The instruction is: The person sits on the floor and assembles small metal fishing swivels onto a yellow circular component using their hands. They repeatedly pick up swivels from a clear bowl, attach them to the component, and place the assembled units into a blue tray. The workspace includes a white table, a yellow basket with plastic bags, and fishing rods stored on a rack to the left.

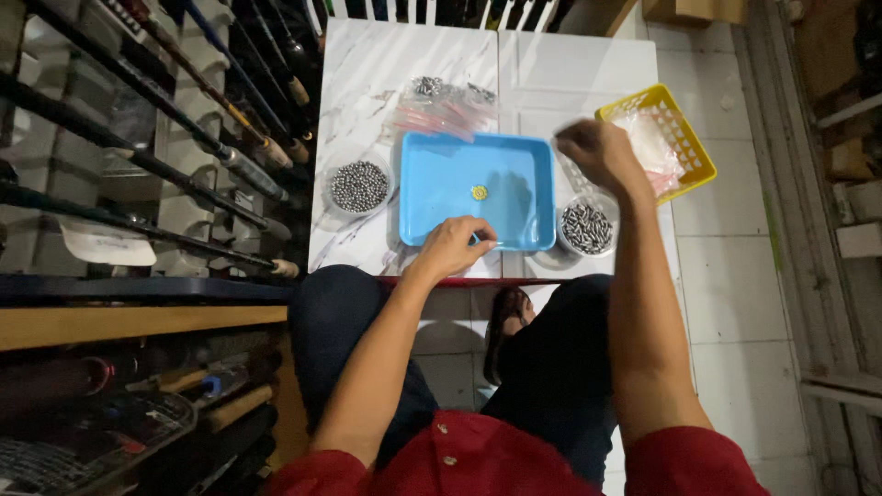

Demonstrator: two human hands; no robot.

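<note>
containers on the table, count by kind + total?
Shallow blue plastic tray: 1
Yellow plastic mesh basket: 1
Round clear bowl of metal balls: 1
Round clear bowl of small metal cylinders: 1
Total: 4

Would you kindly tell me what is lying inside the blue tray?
One small yellow round piece lies near the middle of the blue tray. The left hand covers part of the near edge, so anything beneath its fingers cannot be seen.

Glossy blue plastic tray point(441, 165); shiny metal balls in clear bowl point(359, 186); yellow plastic lattice basket point(684, 124); polished marble-look tabletop point(367, 73).
</note>
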